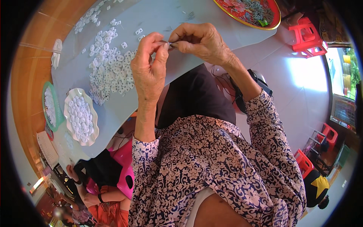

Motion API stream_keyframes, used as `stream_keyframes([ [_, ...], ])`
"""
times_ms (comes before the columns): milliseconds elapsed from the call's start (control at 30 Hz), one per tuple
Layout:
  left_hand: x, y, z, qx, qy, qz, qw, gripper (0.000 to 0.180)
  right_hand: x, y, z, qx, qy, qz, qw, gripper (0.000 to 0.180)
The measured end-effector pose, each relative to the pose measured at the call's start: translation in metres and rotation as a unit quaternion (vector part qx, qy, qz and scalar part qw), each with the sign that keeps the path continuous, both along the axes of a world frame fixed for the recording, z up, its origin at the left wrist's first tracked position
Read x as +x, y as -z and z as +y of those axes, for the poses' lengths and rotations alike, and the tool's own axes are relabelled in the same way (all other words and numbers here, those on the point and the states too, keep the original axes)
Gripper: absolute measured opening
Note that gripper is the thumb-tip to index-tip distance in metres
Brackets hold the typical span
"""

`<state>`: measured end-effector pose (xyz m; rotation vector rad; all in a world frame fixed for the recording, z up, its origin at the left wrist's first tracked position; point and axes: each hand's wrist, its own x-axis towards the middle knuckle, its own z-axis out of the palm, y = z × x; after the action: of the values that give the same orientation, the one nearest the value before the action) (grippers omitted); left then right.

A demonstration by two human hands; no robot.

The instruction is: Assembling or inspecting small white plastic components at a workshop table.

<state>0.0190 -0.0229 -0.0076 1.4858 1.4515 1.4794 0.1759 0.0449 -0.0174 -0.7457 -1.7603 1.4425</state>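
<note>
My left hand [149,64] and my right hand [204,42] meet above the table edge, fingertips pinched together. Between them is a tiny whitish and dark thing, too small and covered to name. Left of my left hand spreads a loose pile of small white oval plastic pieces [113,68] with holes in them. A few grey metal bits [190,16] lie on the table beyond my hands. At the far right of the table, a round red tray [261,28] with a gold rim holds many small grey metal parts and something green.
A scalloped white dish [95,137] and a green basket [59,113], both filled with white pieces, stand at the left on the grey table [124,102]. A seated person in red [113,206] is at lower left by a pink chair [126,178]. Red stools [308,38] stand at right.
</note>
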Motion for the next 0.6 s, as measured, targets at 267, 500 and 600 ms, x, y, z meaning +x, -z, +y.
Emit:
stream_keyframes([
  [267, 0.003, 0.003, 0.005, -0.036, 0.009, -0.034, 0.999, 0.013, -0.004, -0.006, -0.004, -0.004, 0.031, -0.015, 0.999, 0.012],
  [500, 0.004, 0.005, 0.002, -0.054, 0.015, -0.154, 0.987, 0.014, -0.004, -0.007, -0.005, -0.009, 0.044, 0.007, 0.999, 0.011],
  [600, -0.003, 0.004, -0.001, -0.064, -0.03, -0.189, 0.979, 0.015, -0.005, -0.003, -0.006, -0.008, 0.09, -0.001, 0.996, 0.012],
])
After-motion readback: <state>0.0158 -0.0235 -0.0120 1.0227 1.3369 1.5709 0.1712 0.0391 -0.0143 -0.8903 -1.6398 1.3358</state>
